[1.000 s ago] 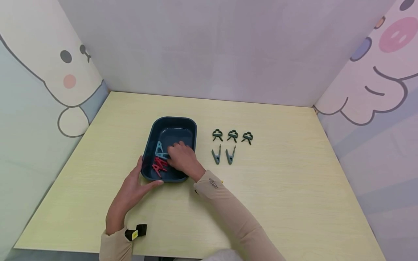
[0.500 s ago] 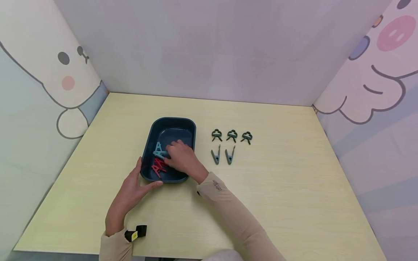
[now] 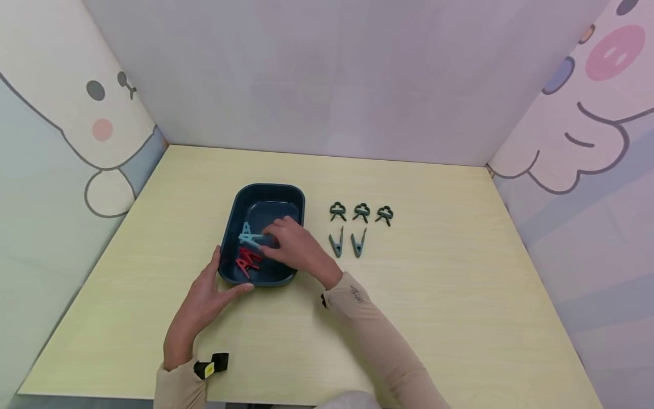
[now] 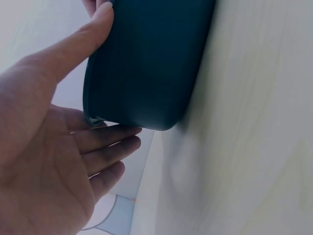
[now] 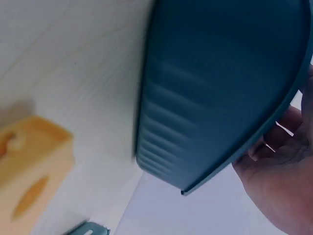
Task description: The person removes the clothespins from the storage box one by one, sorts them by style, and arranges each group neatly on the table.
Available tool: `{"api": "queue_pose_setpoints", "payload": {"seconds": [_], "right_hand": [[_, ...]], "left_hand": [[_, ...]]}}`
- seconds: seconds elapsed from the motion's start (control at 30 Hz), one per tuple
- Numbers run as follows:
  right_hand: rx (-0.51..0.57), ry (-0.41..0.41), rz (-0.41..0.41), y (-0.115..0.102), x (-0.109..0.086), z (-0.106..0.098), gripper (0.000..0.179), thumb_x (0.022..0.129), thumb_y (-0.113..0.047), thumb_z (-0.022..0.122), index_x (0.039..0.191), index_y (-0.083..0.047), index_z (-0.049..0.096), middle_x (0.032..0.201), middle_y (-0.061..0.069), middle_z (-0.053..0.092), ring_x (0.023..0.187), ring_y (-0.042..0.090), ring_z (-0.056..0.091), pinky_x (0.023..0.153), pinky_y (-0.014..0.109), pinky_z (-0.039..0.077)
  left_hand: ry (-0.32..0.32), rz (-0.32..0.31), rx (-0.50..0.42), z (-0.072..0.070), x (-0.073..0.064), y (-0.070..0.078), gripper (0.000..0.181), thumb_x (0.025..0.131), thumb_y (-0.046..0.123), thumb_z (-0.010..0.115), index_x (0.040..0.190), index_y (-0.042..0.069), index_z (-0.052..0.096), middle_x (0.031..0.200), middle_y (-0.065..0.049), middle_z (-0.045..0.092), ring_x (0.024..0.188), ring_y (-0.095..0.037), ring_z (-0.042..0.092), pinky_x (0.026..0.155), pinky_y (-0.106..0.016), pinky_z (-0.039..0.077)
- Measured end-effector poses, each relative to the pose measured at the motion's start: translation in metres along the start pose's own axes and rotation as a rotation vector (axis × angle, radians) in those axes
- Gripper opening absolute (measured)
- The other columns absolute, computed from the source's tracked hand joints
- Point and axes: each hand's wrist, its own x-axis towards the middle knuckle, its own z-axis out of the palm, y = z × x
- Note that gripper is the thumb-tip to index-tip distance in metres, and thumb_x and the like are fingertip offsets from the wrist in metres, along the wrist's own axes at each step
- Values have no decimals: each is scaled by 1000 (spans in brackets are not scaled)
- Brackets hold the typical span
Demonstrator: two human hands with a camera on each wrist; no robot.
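Note:
A dark blue plastic tray (image 3: 264, 277) rests on the table and holds light-blue spring clips (image 3: 246, 228) and red spring clips (image 3: 248, 261). At its near left corner my left hand (image 3: 203, 299) steadies it, thumb along the near rim and straight fingers against the left side. In the left wrist view these fingers touch the outer wall of the tray. My right hand (image 3: 296, 245) reaches in over the tray's right side. Its thumb and forefinger are at the right end of one light-blue clip (image 3: 250, 238) and seem to pinch it; the contact is partly hidden.
Right of the tray stand three dark green clips (image 3: 361, 211) in a row, with two grey-green clips (image 3: 357, 244) below. The right wrist view shows a yellow cheese-like block (image 5: 36, 166) on the table, hidden in the head view. Walls border the table's back and sides.
My right wrist and forearm have shifted to the right and the hand has turned, while its fingertips stay by the light-blue clips. More of one clip shows. My left hand stays put.

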Motion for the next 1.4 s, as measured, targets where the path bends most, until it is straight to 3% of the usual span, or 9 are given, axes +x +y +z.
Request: {"api": "queue_pose_setpoints", "payload": {"seconds": [0.13, 0.43, 0.7, 0.93, 1.4], "right_hand": [[39, 45, -28, 2, -7, -6, 31, 98, -33, 74, 118, -9, 76, 93, 0, 64, 89, 15, 50, 69, 21, 44], [107, 110, -5, 8, -28, -21, 30, 95, -29, 78, 116, -7, 75, 90, 2, 61, 88, 17, 50, 70, 26, 45], [127, 222, -20, 16, -52, -28, 27, 91, -23, 82, 111, -6, 75, 86, -1, 60, 86, 17, 50, 69, 27, 46], [138, 260, 40, 27, -74, -29, 26, 90, -22, 84, 107, -5, 75, 83, -2, 56, 83, 17, 49, 70, 32, 46], [134, 299, 182, 52, -112, -31, 25, 89, -19, 84, 106, -2, 75, 83, 0, 58, 82, 18, 47, 67, 31, 44]], "left_hand": [[0, 0, 3, 0, 0, 0, 122, 91, 51, 78, 164, 2, -7, 168, -30, 6, 151, -54, 12, 116, -70, 22], [1, 8, 7, 0, 1, 0, 123, 91, 50, 78, 164, 1, -7, 168, -30, 5, 151, -54, 12, 116, -70, 22], [1, 2, 4, 1, 1, -1, 123, 90, 49, 79, 164, 0, -7, 168, -30, 5, 152, -53, 11, 116, -70, 22], [1, -1, 1, 2, 2, -2, 124, 90, 50, 79, 164, 1, -8, 169, -29, 4, 152, -53, 11, 116, -70, 21], [-3, 4, 9, 0, 0, 0, 124, 90, 51, 79, 164, 1, -8, 168, -30, 5, 152, -53, 11, 116, -70, 21]]}}
